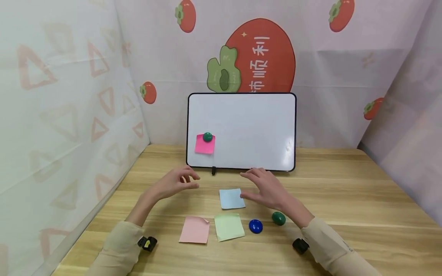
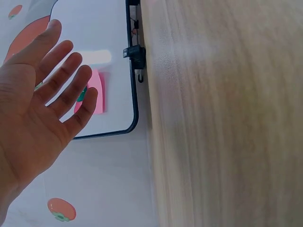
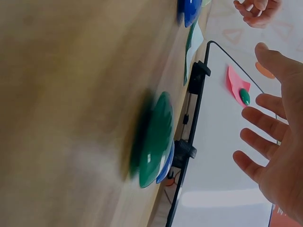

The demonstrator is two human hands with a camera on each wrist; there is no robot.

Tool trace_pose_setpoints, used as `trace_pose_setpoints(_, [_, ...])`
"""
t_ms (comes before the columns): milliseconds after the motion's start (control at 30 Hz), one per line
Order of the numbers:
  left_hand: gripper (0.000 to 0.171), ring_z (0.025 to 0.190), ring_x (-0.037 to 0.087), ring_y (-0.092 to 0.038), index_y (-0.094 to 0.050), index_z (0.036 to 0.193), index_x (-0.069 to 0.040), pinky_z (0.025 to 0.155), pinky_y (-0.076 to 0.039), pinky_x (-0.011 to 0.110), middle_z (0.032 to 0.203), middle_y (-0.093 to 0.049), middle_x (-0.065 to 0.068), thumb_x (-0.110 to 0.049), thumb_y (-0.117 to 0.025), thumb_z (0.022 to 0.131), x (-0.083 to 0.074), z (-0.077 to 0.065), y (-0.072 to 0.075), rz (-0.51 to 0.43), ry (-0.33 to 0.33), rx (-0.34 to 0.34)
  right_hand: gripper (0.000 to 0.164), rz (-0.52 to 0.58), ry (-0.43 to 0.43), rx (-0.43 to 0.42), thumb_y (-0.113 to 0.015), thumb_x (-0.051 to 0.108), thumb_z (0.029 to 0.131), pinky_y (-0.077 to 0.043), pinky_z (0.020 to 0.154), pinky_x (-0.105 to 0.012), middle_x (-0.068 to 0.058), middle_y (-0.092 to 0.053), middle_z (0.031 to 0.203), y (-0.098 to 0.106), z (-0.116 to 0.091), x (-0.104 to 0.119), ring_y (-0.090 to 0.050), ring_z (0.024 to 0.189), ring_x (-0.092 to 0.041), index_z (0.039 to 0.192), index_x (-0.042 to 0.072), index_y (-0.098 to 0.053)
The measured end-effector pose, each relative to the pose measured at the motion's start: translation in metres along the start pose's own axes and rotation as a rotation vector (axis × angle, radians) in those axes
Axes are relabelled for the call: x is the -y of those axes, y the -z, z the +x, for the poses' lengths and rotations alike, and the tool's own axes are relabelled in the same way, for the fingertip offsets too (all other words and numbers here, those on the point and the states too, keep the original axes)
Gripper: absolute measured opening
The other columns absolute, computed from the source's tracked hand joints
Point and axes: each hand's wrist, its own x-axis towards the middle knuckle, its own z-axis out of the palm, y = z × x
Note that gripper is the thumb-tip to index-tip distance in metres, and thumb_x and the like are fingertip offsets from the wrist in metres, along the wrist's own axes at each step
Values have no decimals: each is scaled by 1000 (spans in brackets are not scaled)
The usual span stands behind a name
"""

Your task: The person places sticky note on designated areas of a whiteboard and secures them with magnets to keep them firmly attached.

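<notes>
My left hand (image 1: 174,183) hovers over the table left of the blue sticky note, fingers loosely bent and holding nothing. Just right of that blue sticky note (image 1: 230,199) is my right hand (image 1: 267,188), its fingers relaxed and its thumb overlapping the note's edge in the head view. Nearer the front lie a pink sticky note (image 1: 195,230) with a curled corner and a pale green sticky note (image 1: 229,227). A round blue magnet (image 1: 256,226) and a green magnet (image 1: 278,218) sit beside them. Behind the green magnet, the right wrist view shows another blue magnet (image 3: 165,166).
A black-framed whiteboard (image 1: 248,126) stands at the back of the wooden table (image 1: 345,199). A bright pink sticky note (image 1: 204,148) is on its lower left, under a green magnet (image 1: 207,137). Small black clips (image 2: 136,56) support its lower edge. Printed curtains surround the table.
</notes>
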Motion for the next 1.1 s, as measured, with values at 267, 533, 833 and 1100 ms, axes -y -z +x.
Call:
trace_pose_setpoints(267, [35, 86, 15, -61, -70, 114, -7, 76, -53, 29, 114, -67, 12, -33, -72, 91, -2, -1, -2, -21, -8, 48, 67, -7, 14, 3, -72, 52, 86, -46, 102, -49, -5, -61, 132, 2, -17, 2, -55, 124, -27, 139, 14, -57])
trace_pose_setpoints(533, [25, 89, 13, -61, -72, 111, -9, 79, -53, 33, 110, -65, 6, -27, -71, 93, 1, 0, -7, -4, -34, 84, 68, 6, -13, 51, -73, 50, 85, -44, 103, -54, -8, -61, 133, 8, -29, 5, -55, 126, -30, 140, 14, -56])
trace_pose_setpoints(833, [25, 91, 13, -60, -73, 112, -11, 79, -52, 28, 111, -66, 6, -26, -71, 93, -2, -2, -7, 8, -18, 131, 74, 55, 13, 151, -77, 49, 82, -49, 94, -45, -5, -59, 129, 11, -40, -2, -57, 115, -22, 142, 13, -54])
trace_pose_setpoints(1100, [27, 90, 13, -59, -74, 112, -13, 74, -50, 27, 106, -66, -3, -31, -73, 91, -5, -5, -9, 1, 28, 198, 76, 147, 25, 258, -77, 51, 81, -46, 101, -47, -4, -55, 134, 12, -49, -7, -52, 123, -23, 143, 16, -53])
